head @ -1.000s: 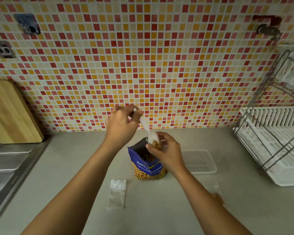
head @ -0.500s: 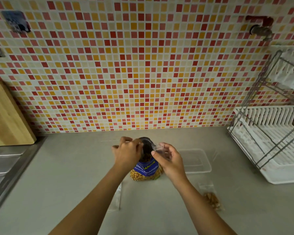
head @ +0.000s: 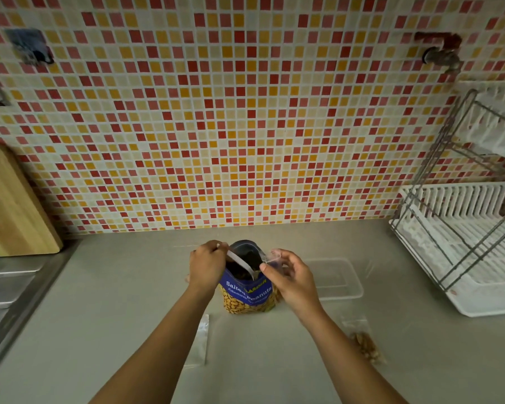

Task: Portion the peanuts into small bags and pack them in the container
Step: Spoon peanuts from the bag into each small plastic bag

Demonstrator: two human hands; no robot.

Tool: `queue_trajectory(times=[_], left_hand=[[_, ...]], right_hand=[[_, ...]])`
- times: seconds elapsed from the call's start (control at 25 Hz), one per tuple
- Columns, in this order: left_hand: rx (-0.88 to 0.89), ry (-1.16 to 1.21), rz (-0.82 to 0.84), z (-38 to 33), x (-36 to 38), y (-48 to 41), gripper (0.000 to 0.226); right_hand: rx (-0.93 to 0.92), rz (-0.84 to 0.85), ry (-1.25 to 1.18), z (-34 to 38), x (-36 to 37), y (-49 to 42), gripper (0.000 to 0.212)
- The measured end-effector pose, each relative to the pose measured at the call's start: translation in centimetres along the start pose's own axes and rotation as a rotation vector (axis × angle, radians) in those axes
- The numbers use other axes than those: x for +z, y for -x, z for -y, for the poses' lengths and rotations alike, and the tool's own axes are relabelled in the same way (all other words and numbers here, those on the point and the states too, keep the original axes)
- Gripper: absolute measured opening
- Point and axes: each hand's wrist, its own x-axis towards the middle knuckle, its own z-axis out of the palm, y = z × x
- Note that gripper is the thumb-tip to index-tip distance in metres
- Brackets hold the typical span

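Observation:
A blue and yellow bag of salted peanuts point(head: 247, 295) stands open in the middle of the counter. My left hand point(head: 206, 265) grips a white spoon point(head: 242, 263) whose bowl reaches down into the bag's mouth. Just right of the opening, my right hand point(head: 289, 275) pinches a small clear bag point(head: 273, 258). A clear plastic container point(head: 337, 278) sits to the right. One small bag with peanuts point(head: 365, 342) lies in front of it. An empty small bag point(head: 200, 339) lies near my left forearm.
A white dish rack point(head: 473, 243) with a metal frame fills the right side. A wooden cutting board point(head: 11, 205) leans on the tiled wall at left, above a steel sink point(head: 9, 287). A tap point(head: 440, 53) juts from the wall.
My left hand came down from above the bag and now has the spoon dipped inside it. The view shifted slightly.

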Motion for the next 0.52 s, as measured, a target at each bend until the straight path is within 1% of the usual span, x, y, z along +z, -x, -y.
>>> queue_trajectory(times=[0.12,0.24,0.4,0.52], left_hand=[[-0.089,0.149,-0.019,-0.3,-0.7,-0.3,0.026],[-0.180,0.239,-0.060,-0.4,-1.6,-0.7,0.023],[-0.253,0.275,-0.139,-0.3,-3.0,-1.4,0.022],[-0.281,0.293,-0.166,-0.4,-4.1,-2.0,0.020]], right_hand=[[-0.039,-0.018,0.022,0.5,-0.2,0.1,0.029],[-0.071,-0.017,0.085,1.5,-0.6,0.1,0.034],[-0.178,0.000,0.400,2.6,-1.2,-0.6,0.048],[-0.268,0.031,0.605,3.0,-1.3,-1.0,0.057]])
